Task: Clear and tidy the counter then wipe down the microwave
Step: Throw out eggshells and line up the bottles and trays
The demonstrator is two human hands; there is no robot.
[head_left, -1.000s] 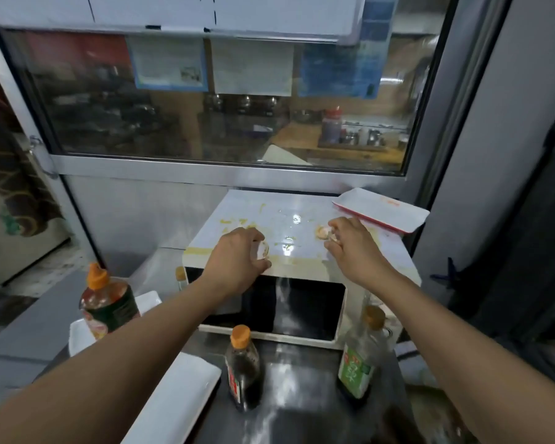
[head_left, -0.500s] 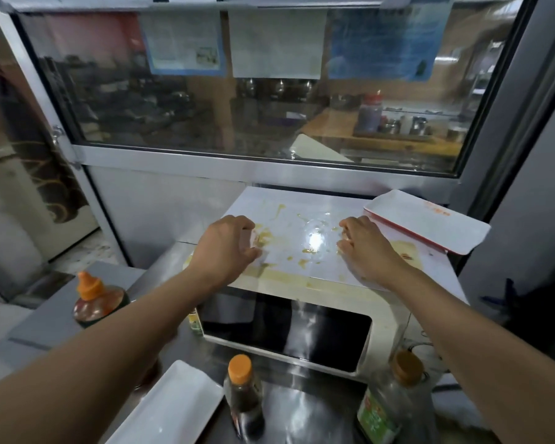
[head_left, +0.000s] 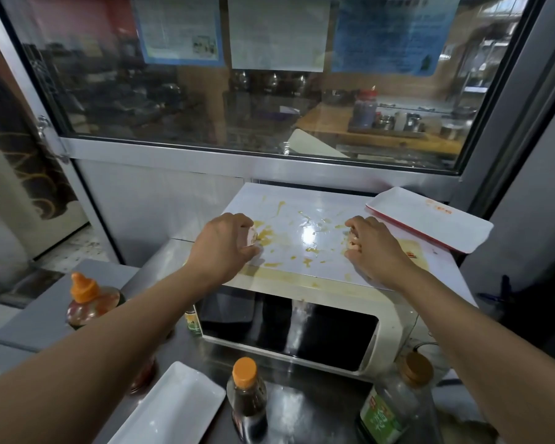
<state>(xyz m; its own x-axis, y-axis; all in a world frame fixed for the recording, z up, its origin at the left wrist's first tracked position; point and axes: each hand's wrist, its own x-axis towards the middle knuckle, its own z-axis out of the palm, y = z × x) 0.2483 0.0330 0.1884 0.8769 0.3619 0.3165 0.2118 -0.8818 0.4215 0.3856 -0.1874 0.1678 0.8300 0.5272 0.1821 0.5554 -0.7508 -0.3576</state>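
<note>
Head view, taking the white microwave (head_left: 302, 302) as the landmark and reading from its left: a sauce bottle with an orange nozzle cap (head_left: 88, 302) stands well to the left of it on the steel counter (head_left: 305, 408), and a white rectangular plate (head_left: 170, 408) lies on the counter in front of its left corner. The left hand (head_left: 223, 248) rests over the left part of the microwave's top, forearm reaching up from the lower left, fingers curled round a small pale object (head_left: 252, 236) whose kind cannot be made out; just right of those fingers the top is smeared with yellowish sauce spills (head_left: 269, 234). In front of the microwave door stands a dark sauce bottle with an orange cap (head_left: 246, 402). The right hand (head_left: 374, 249) sits on the right part of the top, knuckles raised, fingertips bent down and pinching small pale scraps (head_left: 353, 243) at the edge of the spills; the forearm comes in from the lower right. Just behind that hand, a white tray with a red rim (head_left: 430, 219) overhangs the microwave's rear right corner. In front of the right corner stands a clear oil bottle with a green label (head_left: 394, 408).
</note>
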